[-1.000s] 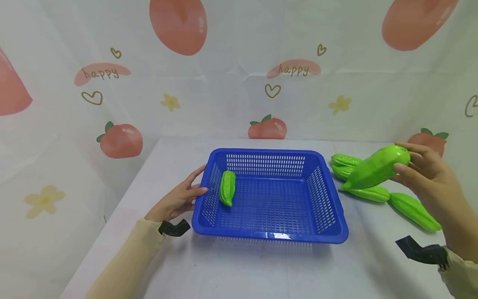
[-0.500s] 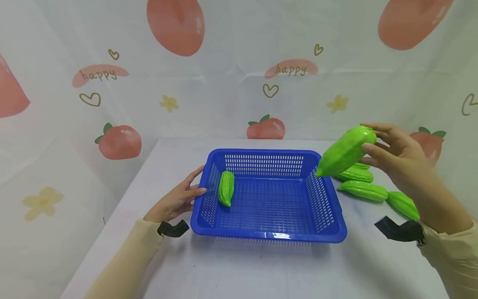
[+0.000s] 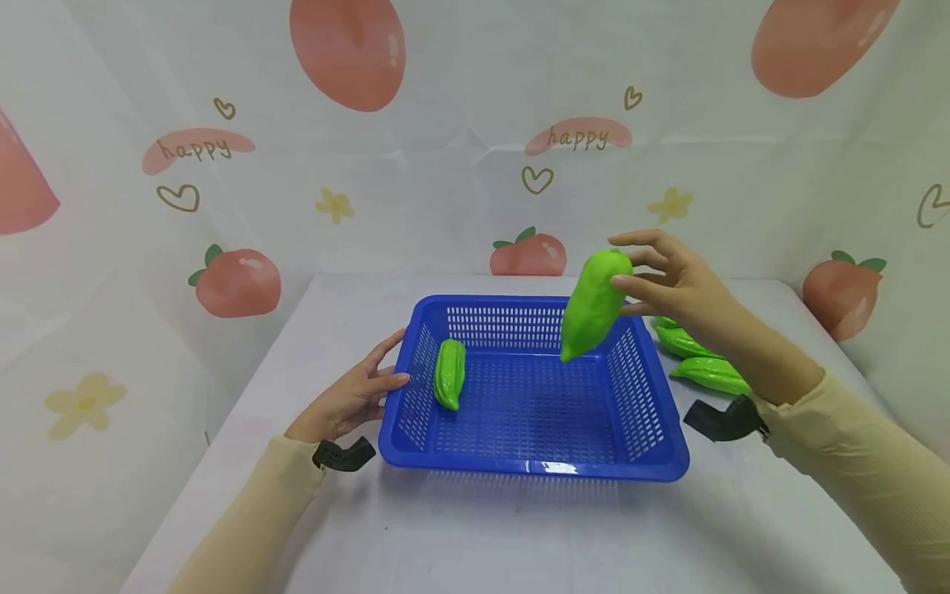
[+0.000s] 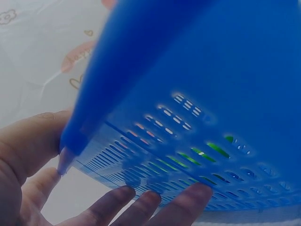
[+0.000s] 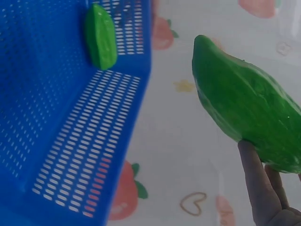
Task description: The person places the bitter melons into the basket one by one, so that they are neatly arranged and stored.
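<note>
My right hand (image 3: 679, 285) holds a plump light-green gourd (image 3: 594, 304) by its blunt end, with the pointed tip hanging down over the right part of a blue plastic basket (image 3: 475, 468). In the right wrist view, fingertips (image 5: 249, 153) press on the side of the gourd. My left hand (image 3: 352, 398) grips the basket's left rim. The left wrist view has the thumb at the rim and the fingers (image 4: 193, 197) spread along the slotted outer wall. One ribbed green gourd (image 3: 449, 374) lies in the basket by its left wall.
Right of the basket, several more green gourds (image 3: 711, 374) lie on the white table (image 3: 475, 536), partly hidden behind my right forearm. A white cloth (image 3: 416, 206) printed with fruit and "happy" hangs behind the table.
My right hand has carried the gourd left from above the pile to over the basket, tilting its tip further down. My left hand and the basket have stayed in place.
</note>
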A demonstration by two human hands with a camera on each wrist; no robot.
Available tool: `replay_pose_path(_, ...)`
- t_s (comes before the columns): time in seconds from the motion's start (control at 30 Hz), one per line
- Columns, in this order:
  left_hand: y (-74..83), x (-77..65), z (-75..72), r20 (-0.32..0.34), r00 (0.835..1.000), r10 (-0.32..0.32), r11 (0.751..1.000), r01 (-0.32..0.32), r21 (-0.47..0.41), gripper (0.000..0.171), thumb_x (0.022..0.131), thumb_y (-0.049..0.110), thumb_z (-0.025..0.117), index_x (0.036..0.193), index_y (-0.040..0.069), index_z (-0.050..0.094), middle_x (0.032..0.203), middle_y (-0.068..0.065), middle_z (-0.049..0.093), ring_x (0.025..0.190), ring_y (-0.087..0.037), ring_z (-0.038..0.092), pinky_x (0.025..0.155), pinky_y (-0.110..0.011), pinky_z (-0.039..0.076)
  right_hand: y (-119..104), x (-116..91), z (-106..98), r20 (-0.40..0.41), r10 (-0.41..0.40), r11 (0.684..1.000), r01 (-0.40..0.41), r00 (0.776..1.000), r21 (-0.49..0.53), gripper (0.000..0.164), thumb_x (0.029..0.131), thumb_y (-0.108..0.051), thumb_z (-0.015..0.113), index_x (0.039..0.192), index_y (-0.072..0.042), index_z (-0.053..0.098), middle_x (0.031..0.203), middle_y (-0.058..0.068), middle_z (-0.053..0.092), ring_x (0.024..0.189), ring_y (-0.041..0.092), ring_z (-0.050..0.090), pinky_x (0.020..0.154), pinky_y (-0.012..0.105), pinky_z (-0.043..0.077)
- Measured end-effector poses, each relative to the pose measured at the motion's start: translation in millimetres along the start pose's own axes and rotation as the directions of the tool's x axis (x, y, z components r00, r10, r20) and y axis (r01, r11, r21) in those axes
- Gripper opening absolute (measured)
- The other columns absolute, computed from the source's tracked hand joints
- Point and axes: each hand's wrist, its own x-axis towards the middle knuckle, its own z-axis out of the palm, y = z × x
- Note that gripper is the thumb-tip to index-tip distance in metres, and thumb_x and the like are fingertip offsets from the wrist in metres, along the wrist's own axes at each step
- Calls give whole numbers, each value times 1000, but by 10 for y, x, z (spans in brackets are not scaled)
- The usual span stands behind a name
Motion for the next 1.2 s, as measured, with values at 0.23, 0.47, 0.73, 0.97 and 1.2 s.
replay_pose_path(0.23, 4, -3, 11, -3, 1000, -4, 1000, 4, -12, 79, 96, 20, 62, 152, 46, 12, 148, -23, 39, 104, -29, 66, 87, -51, 54, 31, 215, 127, 42, 84, 996, -82, 996, -29, 39, 97, -13, 58, 134, -24, 50, 112, 10, 56, 98, 18, 67, 78, 40, 58)
replay_pose_path(0.47, 8, -1, 14, 9, 1000, -8, 1000, 8, -26, 79, 96, 19, 61, 152, 46, 12, 147, -23, 40, 104, -28, 66, 87, -50, 55, 79, 379, 238, 58, 157, 986, -160, 986, 43, 35, 96, -14, 61, 128, -24, 54, 109, 12, 57, 97, 21, 67, 80, 46, 58)
replay_pose_path(0.73, 7, 5, 8, 20, 1000, -12, 999, 13, -36, 79, 96, 18, 61, 152, 46, 12, 147, -23, 40, 105, -28, 66, 89, -51, 54, 172, 538, 378, 103, 219, 974, -223, 970, 37, 36, 96, -18, 61, 131, -19, 52, 121, 20, 53, 103, 26, 63, 82, 51, 56)
replay_pose_path(0.97, 15, 5, 5, 17, 1000, -17, 999, 17, -34, 78, 96, 19, 61, 152, 46, 13, 147, -23, 40, 105, -29, 66, 89, -51, 54, 325, 662, 523, 170, 278, 958, -286, 945, 23, 42, 96, -12, 59, 136, -11, 45, 125, 23, 54, 103, 28, 64, 80, 51, 57)
replay_pose_path(1.2, 18, 6, 4, 15, 1000, -24, 999, 25, -44, 78, 96, 18, 61, 151, 47, 14, 148, -22, 39, 105, -30, 66, 89, -52, 54, 501, 756, 705, 186, 357, 933, -358, 915, -30, 45, 96, -12, 60, 138, -9, 45, 127, 26, 54, 107, 36, 63, 82, 53, 56)
